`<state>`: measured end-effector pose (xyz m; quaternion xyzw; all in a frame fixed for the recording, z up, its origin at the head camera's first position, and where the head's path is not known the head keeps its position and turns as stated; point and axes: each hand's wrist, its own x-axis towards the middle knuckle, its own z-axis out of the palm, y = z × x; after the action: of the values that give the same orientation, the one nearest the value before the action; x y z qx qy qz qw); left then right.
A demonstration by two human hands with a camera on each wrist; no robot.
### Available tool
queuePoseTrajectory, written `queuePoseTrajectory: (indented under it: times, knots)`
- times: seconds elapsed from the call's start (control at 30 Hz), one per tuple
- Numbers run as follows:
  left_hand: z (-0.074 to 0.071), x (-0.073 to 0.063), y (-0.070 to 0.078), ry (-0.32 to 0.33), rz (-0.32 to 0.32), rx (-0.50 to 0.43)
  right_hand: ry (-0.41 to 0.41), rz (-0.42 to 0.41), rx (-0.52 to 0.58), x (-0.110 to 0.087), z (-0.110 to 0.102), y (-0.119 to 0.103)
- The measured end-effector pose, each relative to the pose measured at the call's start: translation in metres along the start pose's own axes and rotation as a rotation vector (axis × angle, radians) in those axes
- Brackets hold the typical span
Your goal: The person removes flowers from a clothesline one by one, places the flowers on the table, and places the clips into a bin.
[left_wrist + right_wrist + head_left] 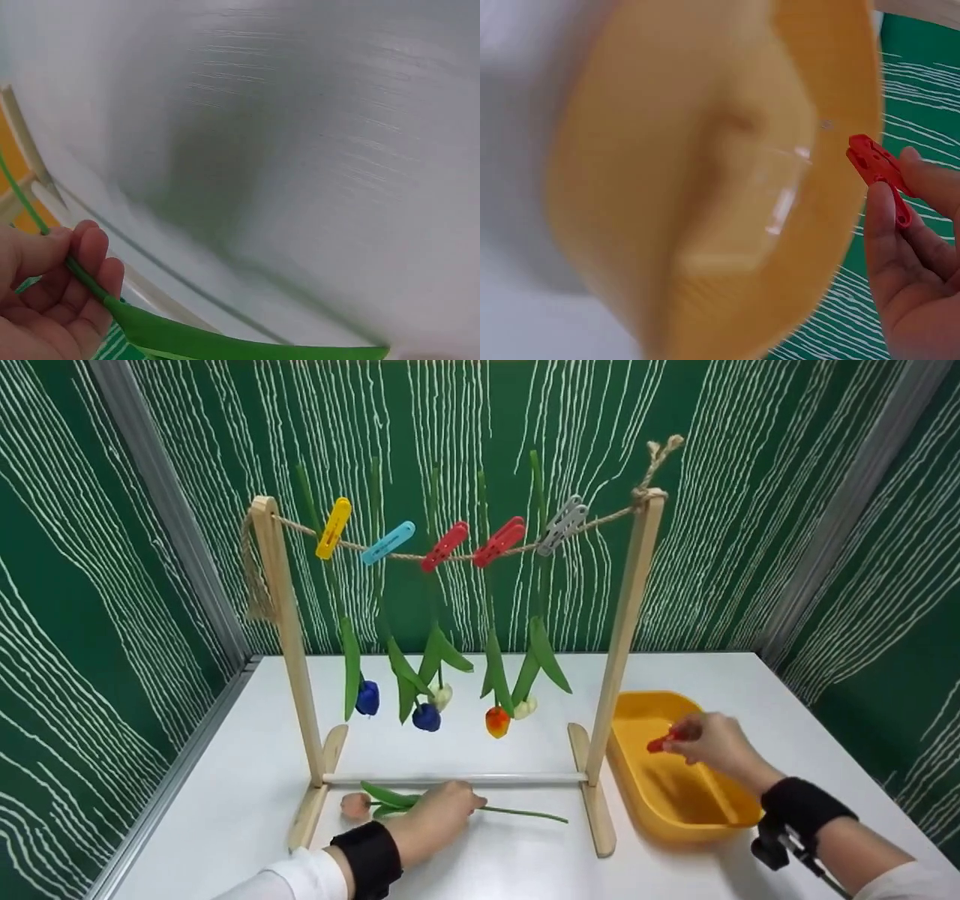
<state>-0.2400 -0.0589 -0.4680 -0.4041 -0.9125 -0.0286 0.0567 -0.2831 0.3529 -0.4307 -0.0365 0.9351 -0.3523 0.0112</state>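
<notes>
My left hand (439, 817) pinches the green stem of an artificial tulip (356, 807) with a pale pink bloom, low over the white table in front of the rack's crossbar. In the left wrist view the stem (86, 279) runs between thumb and fingers, a long leaf (225, 341) below. My right hand (716, 746) holds a red clothespin (877, 169) between thumb and fingers, above the yellow tub (637, 787). Five clothespins, that is several, clip upside-down tulips to the rope, among them an orange tulip (497, 721) and a blue tulip (367, 698).
A wooden rack (622, 637) with two posts carries the sagging rope (409, 556). Its feet (596, 817) rest on the white table (225, 780). A yellow clothespin (334, 528) and a grey clothespin (562, 526) grip the rope near its ends. Green walls with white streaks stand behind.
</notes>
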Motion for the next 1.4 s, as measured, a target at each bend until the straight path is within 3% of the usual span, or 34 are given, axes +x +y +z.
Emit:
queuePoseTrajectory:
  times: [0.1,0.23,0.43,0.6,0.83,1.0,1.07,1.17,1.27,1.4]
  knots:
    - [0.010,-0.001,-0.004,0.050,0.010,0.067,-0.061,-0.010,-0.045,-0.003,0.012,0.009]
    - [0.020,-0.002,-0.008,0.066,-0.028,0.114,-0.111,-0.083,-0.168,-0.004,0.020,0.017]
    - [0.024,0.002,-0.007,0.000,-0.103,0.289,-0.157,-0.134,-0.284,-0.006,0.025,0.025]
    - [0.023,0.005,-0.006,-0.038,-0.142,0.321,-0.182,-0.132,-0.282,-0.008,0.027,0.026]
    - [0.025,0.002,-0.008,0.046,-0.070,0.310,-0.139,-0.183,-0.322,-0.009,0.016,0.007]
    - [0.021,0.000,-0.007,0.097,-0.066,0.173,-0.093,-0.257,-0.309,-0.010,-0.018,-0.041]
    - [0.011,0.002,-0.002,0.100,-0.077,0.072,-0.053,-0.302,-0.306,-0.015,-0.036,-0.069]
    - [-0.016,0.005,0.007,0.137,-0.095,-0.142,0.043,-0.393,-0.325,-0.025,-0.064,-0.112]
    - [-0.049,0.010,0.018,0.235,-0.087,-0.333,0.126,-0.456,-0.355,-0.036,-0.088,-0.153]
    - [-0.091,0.018,0.031,0.466,-0.016,-0.487,0.218,-0.500,-0.371,-0.052,-0.114,-0.203]
